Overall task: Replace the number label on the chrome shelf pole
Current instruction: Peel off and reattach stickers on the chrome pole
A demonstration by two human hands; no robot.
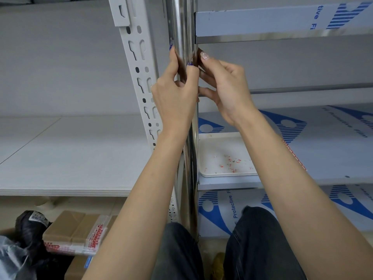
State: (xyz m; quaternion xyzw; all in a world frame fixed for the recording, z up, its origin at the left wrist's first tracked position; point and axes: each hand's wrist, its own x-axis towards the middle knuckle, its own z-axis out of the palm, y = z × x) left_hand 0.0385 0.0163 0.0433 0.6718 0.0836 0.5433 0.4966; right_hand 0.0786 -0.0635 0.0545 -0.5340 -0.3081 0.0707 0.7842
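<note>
While left hand [175,93] curls round chrome pole [182,27], right hand [226,87] pinches its right edge, just below shelf rail [262,23].

- This looks like a storeroom, with two storage racks standing side by side.
- One rack has a white slotted upright [141,77] and a wide white shelf [60,158].
- The other has a chrome pole [182,21] and steel shelves [252,23] covered with blue-printed protective film [343,17].
- Taped cardboard boxes [68,229] and a dark bag [28,225] lie low down, under the white shelf.
- A white tray [205,150] with small paper scraps [232,160] sits on a steel shelf.
</note>
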